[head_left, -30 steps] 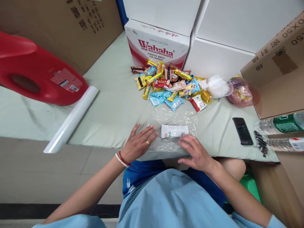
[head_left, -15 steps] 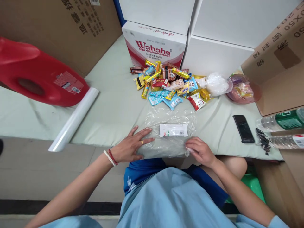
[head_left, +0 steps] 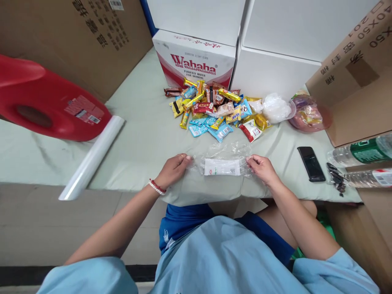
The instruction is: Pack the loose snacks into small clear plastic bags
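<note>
A sheet of clear plastic wrap (head_left: 226, 150) lies on the cloth in front of me, its near part folded up over a white wrapped snack packet (head_left: 222, 167). My left hand (head_left: 176, 168) pinches the film at its left side, thumb against fingers. On the right side, my right hand (head_left: 260, 166) pinches the film in the same way. The packet rests between both hands, and neither hand touches it directly. Beyond the film is a heap of small packaged snacks (head_left: 211, 104) in yellow, blue, red and brown wrappers.
A roll of plastic wrap (head_left: 92, 157) leans beside a red jug (head_left: 55, 102) at left. Behind the snacks stand a Wahaha carton (head_left: 196, 61) and white boxes. To the right are a white plastic bag (head_left: 276, 108), a pinkish bowl (head_left: 326, 120), a phone (head_left: 311, 164), keys and bottles (head_left: 367, 151).
The near edge of the film has been lifted away from me over the packet. My left hand went from lying spread on the film to pinching it; my right hand moved slightly forward.
</note>
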`<state>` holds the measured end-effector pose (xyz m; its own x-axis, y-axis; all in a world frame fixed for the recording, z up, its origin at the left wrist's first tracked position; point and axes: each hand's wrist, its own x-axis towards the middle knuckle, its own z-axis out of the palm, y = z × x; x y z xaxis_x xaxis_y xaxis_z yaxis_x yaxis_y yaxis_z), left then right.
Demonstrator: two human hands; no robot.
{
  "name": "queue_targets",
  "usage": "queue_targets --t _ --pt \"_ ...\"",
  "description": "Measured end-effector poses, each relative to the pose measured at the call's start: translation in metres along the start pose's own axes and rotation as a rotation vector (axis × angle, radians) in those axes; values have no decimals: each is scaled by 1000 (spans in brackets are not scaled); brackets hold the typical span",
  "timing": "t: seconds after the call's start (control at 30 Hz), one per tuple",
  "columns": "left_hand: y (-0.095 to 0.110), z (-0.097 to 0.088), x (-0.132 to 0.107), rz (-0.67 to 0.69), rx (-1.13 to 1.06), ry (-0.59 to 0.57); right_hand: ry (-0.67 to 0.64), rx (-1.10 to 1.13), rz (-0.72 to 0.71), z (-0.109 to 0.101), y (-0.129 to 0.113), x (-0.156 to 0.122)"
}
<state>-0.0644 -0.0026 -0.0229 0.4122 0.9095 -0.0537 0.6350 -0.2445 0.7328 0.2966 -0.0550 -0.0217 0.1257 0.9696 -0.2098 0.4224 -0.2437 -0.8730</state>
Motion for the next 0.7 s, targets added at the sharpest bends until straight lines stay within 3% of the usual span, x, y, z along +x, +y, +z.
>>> queue_targets --t 0.1,0.2,0.33,0.47,0.57,0.7 --pt "0 -1 3 127 40 -58 63 -268 -6 -2 5 7" --pt "-3 3 3 170 97 -62 26 -503 11 -5 4 10" --pt "-4 15 11 36 107 91 98 -790 -137 -9 -15 20" --pt "1 26 24 -109 166 237 157 -791 -424 2 -47 43" --pt "5 30 29 -167 237 293 -21 -761 -488 25 -69 62" --pt "9 29 30 -179 217 277 -319 -769 -266 54 -84 85"
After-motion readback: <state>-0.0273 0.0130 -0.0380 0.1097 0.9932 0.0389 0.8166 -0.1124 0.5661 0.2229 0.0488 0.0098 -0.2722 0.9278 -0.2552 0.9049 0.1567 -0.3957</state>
